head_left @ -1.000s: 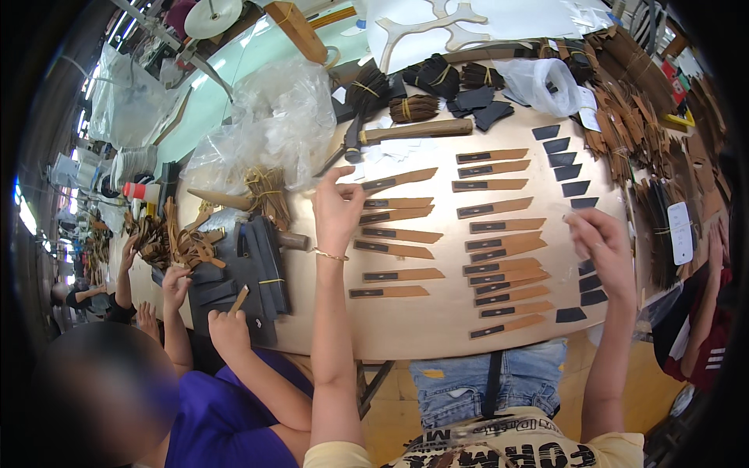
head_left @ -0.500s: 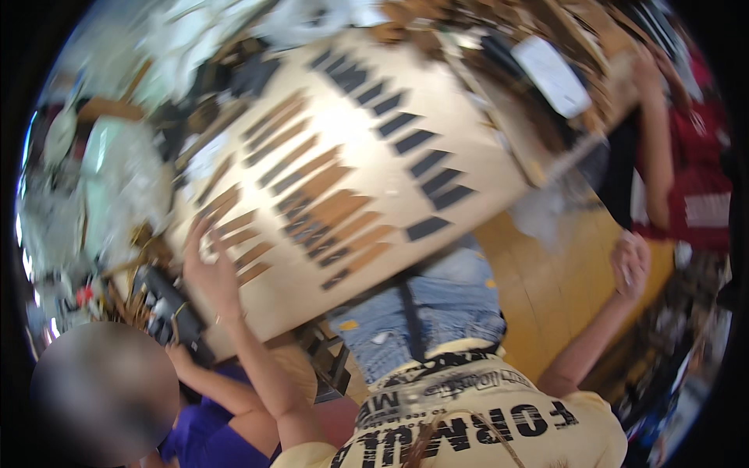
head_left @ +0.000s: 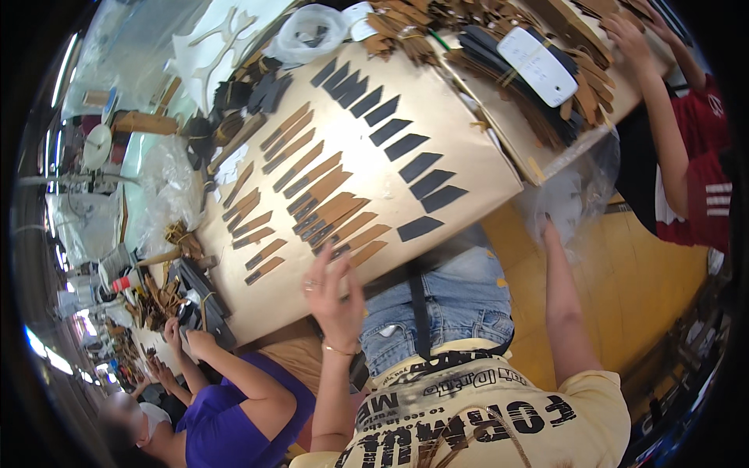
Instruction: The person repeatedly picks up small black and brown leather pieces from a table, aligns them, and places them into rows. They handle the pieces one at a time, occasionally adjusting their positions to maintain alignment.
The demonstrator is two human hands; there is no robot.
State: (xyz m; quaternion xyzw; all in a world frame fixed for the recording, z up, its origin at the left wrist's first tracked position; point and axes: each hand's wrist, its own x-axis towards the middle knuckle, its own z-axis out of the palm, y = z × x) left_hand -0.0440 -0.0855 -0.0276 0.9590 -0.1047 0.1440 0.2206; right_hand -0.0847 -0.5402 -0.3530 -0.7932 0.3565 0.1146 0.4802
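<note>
My left hand (head_left: 335, 295) is over the near edge of the table (head_left: 367, 175), fingers apart, beside the lowest brown strips (head_left: 368, 253); I see nothing held in it. Those flat, leather-like strips with slanted ends lie in rows, several with dark patches at one end. To their right a slanting row of black strips (head_left: 406, 145) runs from the far side to the front. My right arm reaches down off the table's right side, and my right hand (head_left: 548, 228) is at a clear plastic bag (head_left: 573, 204). The plastic and blur hide its fingers.
Bundled brown strips (head_left: 402, 35) and a clear plastic roll (head_left: 312, 33) lie at the back. A white card (head_left: 537, 66) rests on black bundles at the right. One person in red (head_left: 698, 168) works there; another in purple (head_left: 234, 421) sits at lower left.
My left hand has moved right, from the left-hand strips to the table's near edge. My right hand, closed and out to the right before, has moved left and up to the plastic bag.
</note>
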